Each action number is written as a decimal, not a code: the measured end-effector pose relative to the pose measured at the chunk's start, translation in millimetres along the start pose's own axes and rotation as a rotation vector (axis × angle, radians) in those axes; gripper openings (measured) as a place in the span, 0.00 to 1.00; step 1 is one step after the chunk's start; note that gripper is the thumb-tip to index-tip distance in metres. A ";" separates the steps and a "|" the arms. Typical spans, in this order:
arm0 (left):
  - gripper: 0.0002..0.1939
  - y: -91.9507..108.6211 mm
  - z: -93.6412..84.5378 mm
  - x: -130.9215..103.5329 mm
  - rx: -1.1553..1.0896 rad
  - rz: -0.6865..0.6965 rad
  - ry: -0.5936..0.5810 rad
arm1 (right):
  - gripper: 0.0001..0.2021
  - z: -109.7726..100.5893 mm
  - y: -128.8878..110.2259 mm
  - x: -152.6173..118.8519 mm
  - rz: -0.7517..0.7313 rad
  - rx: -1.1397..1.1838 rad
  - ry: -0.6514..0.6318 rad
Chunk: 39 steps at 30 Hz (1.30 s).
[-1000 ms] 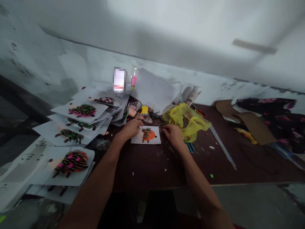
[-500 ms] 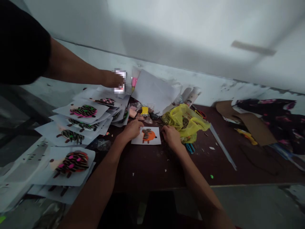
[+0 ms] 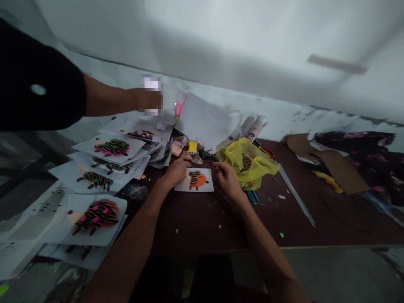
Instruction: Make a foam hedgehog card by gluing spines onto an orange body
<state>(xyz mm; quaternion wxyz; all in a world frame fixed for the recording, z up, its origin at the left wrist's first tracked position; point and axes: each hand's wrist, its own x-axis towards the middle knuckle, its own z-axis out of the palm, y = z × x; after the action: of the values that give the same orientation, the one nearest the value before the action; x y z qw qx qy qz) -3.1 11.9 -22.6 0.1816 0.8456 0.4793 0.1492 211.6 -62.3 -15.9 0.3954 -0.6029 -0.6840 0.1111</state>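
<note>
Between one card [image 3: 203,188] and one bag [image 3: 263,166], right hand [image 3: 229,180] half-closed; left hand [image 3: 175,172] loosely curled (both holds unclear).

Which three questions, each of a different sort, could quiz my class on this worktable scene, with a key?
1. Multiple choice: What colour is the bag beside the right hand? A blue; B yellow; C red.
2. True or false: The left hand is nearer than the right hand to the piled hedgehog pictures.
3. Fill in the blank: The rounded body on the paper between the two hands is coloured ____.

Key: 1 B; 2 true; 3 orange.
</note>
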 end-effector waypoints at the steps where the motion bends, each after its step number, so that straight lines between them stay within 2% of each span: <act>1: 0.23 0.2 0.1 -0.1 -0.002 -0.003 0.004 | 0.16 -0.1 -0.4 -0.1 -0.001 0.015 -0.010; 5: 0.22 -0.2 1.4 -0.4 -0.016 -0.016 0.017 | 0.10 -1.7 -5.7 -1.0 -0.008 0.008 -0.071; 9: 0.22 -0.5 1.6 -0.8 -0.032 -0.018 0.014 | 0.09 -2.2 -12.3 -2.2 -0.019 -0.022 -0.085; 17: 0.22 -2.7 1.7 0.6 -0.080 0.020 0.033 | 0.14 5.1 -24.4 -7.5 -0.075 -0.062 -0.251; 21: 0.20 -6.3 0.6 1.7 -0.093 0.007 0.029 | 0.08 8.9 -32.3 -13.3 -0.070 -0.038 -0.277; 25: 0.16 -9.6 -3.8 2.3 -0.134 0.007 0.020 | 0.07 10.6 -40.8 -16.9 -0.176 -0.118 -0.345; 28: 0.18 -11.0 -7.2 2.2 -0.167 0.011 0.025 | 0.07 12.0 -45.1 -18.1 -0.201 -0.207 -0.388; 34: 0.18 -9.7 -8.8 1.1 -0.123 0.012 -0.056 | 0.07 16.8 -48.5 -21.7 -0.190 -0.195 -0.433; 39: 0.17 -6.7 -7.5 0.7 -0.076 0.006 -0.040 | 0.09 20.2 -50.1 -24.6 -0.189 -0.199 -0.417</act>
<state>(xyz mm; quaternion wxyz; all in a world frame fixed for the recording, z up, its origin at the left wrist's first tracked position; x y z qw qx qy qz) -11.0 17.0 -18.9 0.2225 0.8424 0.4669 0.1511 160.0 -90.6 -7.8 0.1929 -0.5363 -0.8117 0.1278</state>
